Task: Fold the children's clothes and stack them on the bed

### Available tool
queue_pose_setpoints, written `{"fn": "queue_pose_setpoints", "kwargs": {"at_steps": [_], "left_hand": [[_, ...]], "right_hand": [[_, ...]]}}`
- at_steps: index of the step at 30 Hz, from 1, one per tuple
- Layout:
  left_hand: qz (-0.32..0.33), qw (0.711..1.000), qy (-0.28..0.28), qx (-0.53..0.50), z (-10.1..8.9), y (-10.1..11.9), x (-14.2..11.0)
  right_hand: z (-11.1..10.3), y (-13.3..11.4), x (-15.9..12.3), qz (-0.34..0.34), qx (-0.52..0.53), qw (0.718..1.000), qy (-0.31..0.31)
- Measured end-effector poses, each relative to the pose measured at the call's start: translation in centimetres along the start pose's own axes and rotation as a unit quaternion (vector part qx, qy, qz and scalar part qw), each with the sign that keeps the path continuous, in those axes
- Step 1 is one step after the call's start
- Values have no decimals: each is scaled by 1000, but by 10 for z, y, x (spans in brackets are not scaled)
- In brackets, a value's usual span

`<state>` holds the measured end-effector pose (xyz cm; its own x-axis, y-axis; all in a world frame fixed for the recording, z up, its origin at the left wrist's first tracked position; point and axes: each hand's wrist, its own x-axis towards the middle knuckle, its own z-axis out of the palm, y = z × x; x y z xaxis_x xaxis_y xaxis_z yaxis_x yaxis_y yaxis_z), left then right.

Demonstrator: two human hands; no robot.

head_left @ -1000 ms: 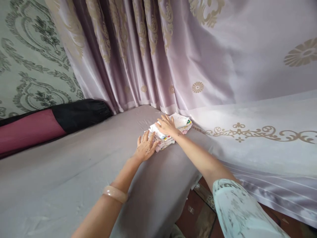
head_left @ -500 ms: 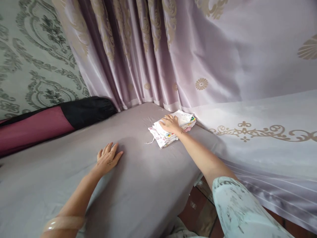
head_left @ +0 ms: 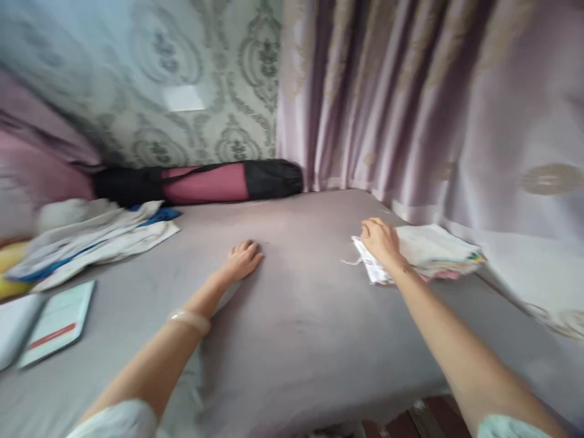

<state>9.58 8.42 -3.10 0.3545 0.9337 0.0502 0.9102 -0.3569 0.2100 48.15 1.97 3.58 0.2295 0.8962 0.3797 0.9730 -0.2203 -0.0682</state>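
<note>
Lying atop folded cloth stack (head_left: 440,248), R hand (head_left: 381,243) bent, can't tell if gripping; L hand (head_left: 244,259) empty, unclenched, on grey bedsheet (head_left: 296,328); blk/maroon bag (head_left: 205,184) behind.

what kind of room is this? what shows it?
Likely a bedroom: a wide gray sheet spread as on a bed, long purple curtains hanging beside it, and a stack of folded cloths lying on it.
</note>
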Motion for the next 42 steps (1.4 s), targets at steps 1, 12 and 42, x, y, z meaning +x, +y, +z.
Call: {"fn": "queue_pose_setpoints", "kwargs": {"at_steps": [1,12,42], "left_hand": [[-3,1000,1,-1,-1,2,-2],[54,994,88,35,9,-15,-4],[-386,878,271,-84,-134,-325,-97]], "right_hand": [[7,-12,1,-15,13,1000,-10],[85,-181,-9,-173,123,973,-91],[119,-216,-25,-287,133,948,48]]}}
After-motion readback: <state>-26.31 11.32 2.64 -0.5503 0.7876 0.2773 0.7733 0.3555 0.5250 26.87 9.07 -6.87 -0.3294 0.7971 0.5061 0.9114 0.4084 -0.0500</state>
